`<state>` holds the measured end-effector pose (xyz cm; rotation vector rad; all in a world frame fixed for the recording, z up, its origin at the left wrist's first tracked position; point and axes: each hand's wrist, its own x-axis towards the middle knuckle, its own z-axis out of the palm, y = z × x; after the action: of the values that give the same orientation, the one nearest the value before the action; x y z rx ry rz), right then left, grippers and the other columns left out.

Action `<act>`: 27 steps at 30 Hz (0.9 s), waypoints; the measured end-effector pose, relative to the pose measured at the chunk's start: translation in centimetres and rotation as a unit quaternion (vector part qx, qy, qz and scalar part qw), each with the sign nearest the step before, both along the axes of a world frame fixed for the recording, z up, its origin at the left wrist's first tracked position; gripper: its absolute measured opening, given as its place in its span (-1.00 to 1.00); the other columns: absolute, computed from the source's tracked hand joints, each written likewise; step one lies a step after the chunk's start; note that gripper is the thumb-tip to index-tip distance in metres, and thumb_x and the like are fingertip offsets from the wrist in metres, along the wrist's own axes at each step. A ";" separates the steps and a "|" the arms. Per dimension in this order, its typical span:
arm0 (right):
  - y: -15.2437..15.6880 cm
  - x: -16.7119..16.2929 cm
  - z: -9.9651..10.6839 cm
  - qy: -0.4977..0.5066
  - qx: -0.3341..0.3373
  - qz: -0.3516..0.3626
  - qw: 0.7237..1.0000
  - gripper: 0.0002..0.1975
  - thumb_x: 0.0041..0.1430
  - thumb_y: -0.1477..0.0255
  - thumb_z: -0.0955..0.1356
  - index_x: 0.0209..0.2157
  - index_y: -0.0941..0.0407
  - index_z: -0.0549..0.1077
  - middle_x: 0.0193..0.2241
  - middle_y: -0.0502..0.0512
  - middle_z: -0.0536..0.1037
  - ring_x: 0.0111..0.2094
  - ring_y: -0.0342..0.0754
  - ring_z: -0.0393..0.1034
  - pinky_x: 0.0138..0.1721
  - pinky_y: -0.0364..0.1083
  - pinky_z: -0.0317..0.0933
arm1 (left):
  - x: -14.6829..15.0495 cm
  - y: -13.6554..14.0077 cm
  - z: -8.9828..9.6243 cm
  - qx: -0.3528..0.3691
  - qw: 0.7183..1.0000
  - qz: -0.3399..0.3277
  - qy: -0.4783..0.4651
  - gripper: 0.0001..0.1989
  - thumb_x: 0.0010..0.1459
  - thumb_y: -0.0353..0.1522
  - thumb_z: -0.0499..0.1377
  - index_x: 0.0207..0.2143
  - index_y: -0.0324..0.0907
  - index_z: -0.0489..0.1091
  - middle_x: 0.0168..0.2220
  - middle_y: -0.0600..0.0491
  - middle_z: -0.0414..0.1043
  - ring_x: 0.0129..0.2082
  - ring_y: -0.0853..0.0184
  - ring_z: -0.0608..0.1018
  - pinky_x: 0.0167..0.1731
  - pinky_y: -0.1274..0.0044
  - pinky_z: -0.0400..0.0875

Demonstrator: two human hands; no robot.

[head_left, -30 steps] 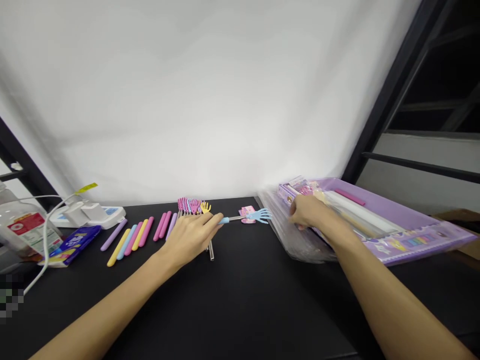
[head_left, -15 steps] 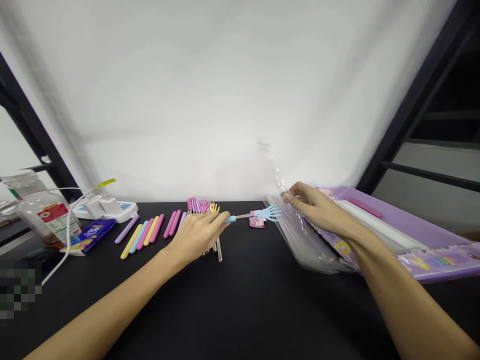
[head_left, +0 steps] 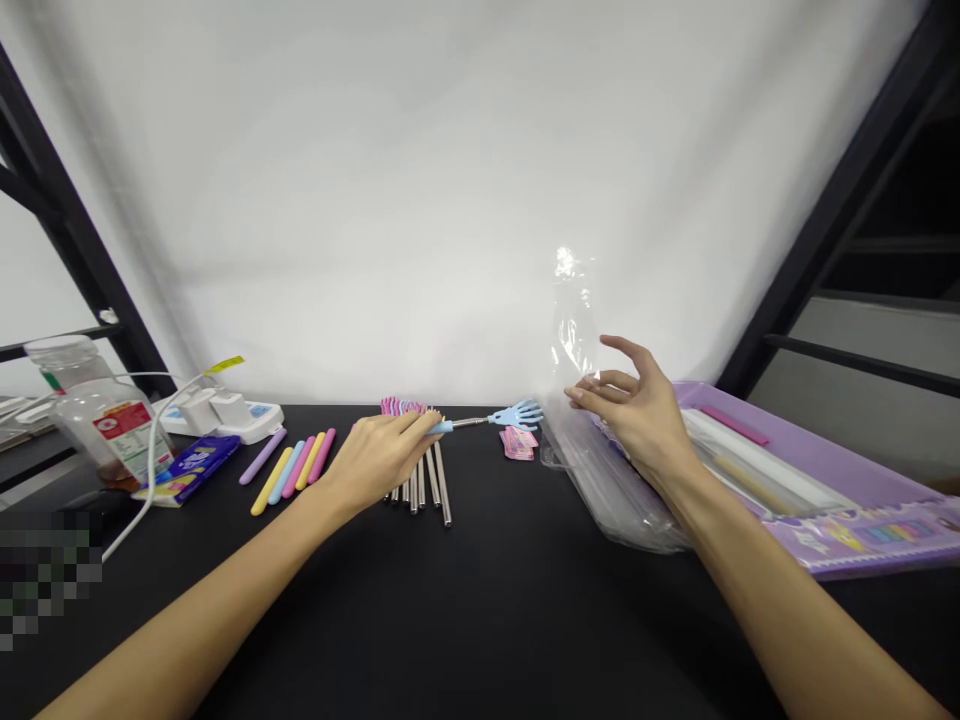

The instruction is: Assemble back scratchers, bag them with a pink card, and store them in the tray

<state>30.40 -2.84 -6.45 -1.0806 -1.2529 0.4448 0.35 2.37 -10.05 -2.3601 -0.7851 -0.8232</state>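
Observation:
My left hand (head_left: 379, 455) is closed around the light-blue handle of a back scratcher (head_left: 516, 414). Its thin metal shaft points right and ends in a blue hand-shaped head above small pink cards (head_left: 519, 443). Between the thumb and a finger of my right hand (head_left: 637, 415) is a thin clear plastic bag (head_left: 574, 345), standing up against the white backdrop; the index finger is raised. Below that hand lies a pile of clear bags (head_left: 626, 505). Under and beyond my left hand are several metal shafts (head_left: 444, 490) with pink and yellow hand-shaped heads (head_left: 401, 405), partly hidden.
Coloured handles (head_left: 271, 482) lie in a row to the left. Further left are a blue packet (head_left: 199, 465), a power strip (head_left: 259, 420) with a white cable and a clear jar (head_left: 112, 420). A purple box (head_left: 802, 460) holding white packaging stands at the right.
The bag at my right hand has come more upright, and the index finger has lifted away. My left hand with the back scratcher has shifted slightly left, off the pink cards.

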 end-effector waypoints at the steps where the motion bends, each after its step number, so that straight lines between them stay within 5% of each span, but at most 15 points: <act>1: 0.2 0.0 -0.2 0.030 -0.007 -0.005 1.000 -0.14 -0.21 0.31 0.58 0.15 0.00 0.24 -0.43 -0.04 0.52 -0.33 0.02 0.52 -0.19 0.07 0.45 | -0.1 0.0 0.1 0.005 1.000 -0.002 0.001 -0.73 0.39 -0.27 -0.09 -0.07 -0.16 0.34 -0.34 0.05 0.51 -0.44 0.38 0.53 -0.48 0.59 0.29; 7: 1.0 -0.8 -1.0 0.126 -0.069 0.061 0.988 -0.57 -0.21 0.22 0.57 -0.41 0.14 0.39 -0.41 0.04 0.52 -0.25 0.05 0.54 -0.17 0.01 0.46 | 0.3 -0.6 0.3 -0.005 0.995 -0.074 0.066 -0.75 0.39 -0.29 -0.06 -0.09 -0.15 0.36 -0.40 0.10 0.47 -0.51 0.45 0.47 -0.54 0.60 0.19; 11: 0.7 -1.2 -0.9 0.101 -0.097 0.097 0.985 -0.59 -0.03 0.12 0.49 -0.39 0.11 0.33 -0.38 0.06 0.55 -0.27 0.06 0.55 -0.34 -0.03 0.47 | 0.6 -0.7 0.1 0.004 0.994 -0.059 0.090 -0.73 0.39 -0.30 -0.09 -0.15 -0.17 0.38 -0.52 0.12 0.36 -0.57 0.46 0.41 -0.62 0.58 0.04; 17: 0.6 -0.8 -0.7 0.046 -0.112 0.057 0.991 -0.52 -0.06 0.07 0.49 -0.47 0.12 0.25 -0.46 0.11 0.58 -0.37 0.04 0.55 -0.47 -0.09 0.44 | 0.2 -0.3 -0.1 0.017 0.995 -0.037 0.088 -0.79 0.38 -0.34 -0.07 -0.11 -0.14 0.34 -0.46 0.13 0.41 -0.56 0.45 0.42 -0.61 0.55 0.04; 27: 0.7 -1.4 -0.9 -0.002 -0.102 0.041 0.994 -0.54 0.04 0.06 0.44 -0.52 0.13 0.25 -0.49 0.14 0.56 -0.36 0.02 0.54 -0.43 -0.08 0.48 | 0.8 -0.8 -0.8 0.047 0.995 0.030 0.079 -0.81 0.37 -0.30 -0.04 -0.08 -0.13 0.31 -0.42 0.13 0.47 -0.59 0.38 0.46 -0.59 0.52 0.02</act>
<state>29.05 -2.11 -7.34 -1.2051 -1.2787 0.6438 1.19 1.58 -10.85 -2.2755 -0.7308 -0.6251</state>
